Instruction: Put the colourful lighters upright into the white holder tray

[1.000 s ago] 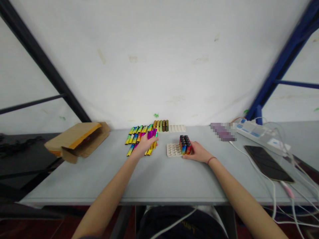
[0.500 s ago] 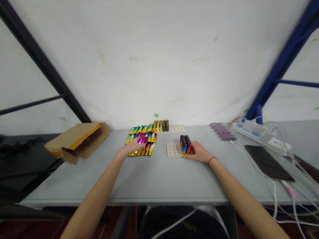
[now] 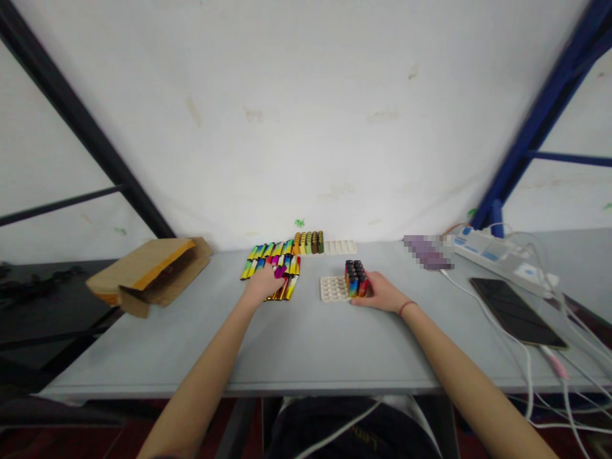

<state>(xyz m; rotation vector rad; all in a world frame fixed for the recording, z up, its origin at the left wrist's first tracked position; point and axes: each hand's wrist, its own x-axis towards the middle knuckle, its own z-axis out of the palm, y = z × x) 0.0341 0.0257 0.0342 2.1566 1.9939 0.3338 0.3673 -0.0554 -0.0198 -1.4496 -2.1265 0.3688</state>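
My left hand [image 3: 262, 282] is closed on a shiny magenta battery-like cylinder [image 3: 280, 271], over rows of similar cylinders in yellow, green, blue and red [image 3: 290, 288] lying on their sides. To the right is a pale tray with round wells [image 3: 332, 289]. Upright black-topped cylinders [image 3: 354, 279], red and blue, fill its right side. My right hand [image 3: 380, 293] curves round them from the right, with the thumb at the near edge and the other fingers partly hidden behind them.
Against the wall stand gold-topped cylinders [image 3: 308, 243] beside another pale tray [image 3: 340, 247]. An open cardboard box [image 3: 148, 271] lies at the left. On the right are a dark phone [image 3: 517, 312], a partly blurred purple item [image 3: 428, 252], a power strip [image 3: 504, 261] and white cables.
My left hand has moved slightly right across the lying cylinders, with the magenta cylinder still in its fingers. My right hand has stayed by the tray.
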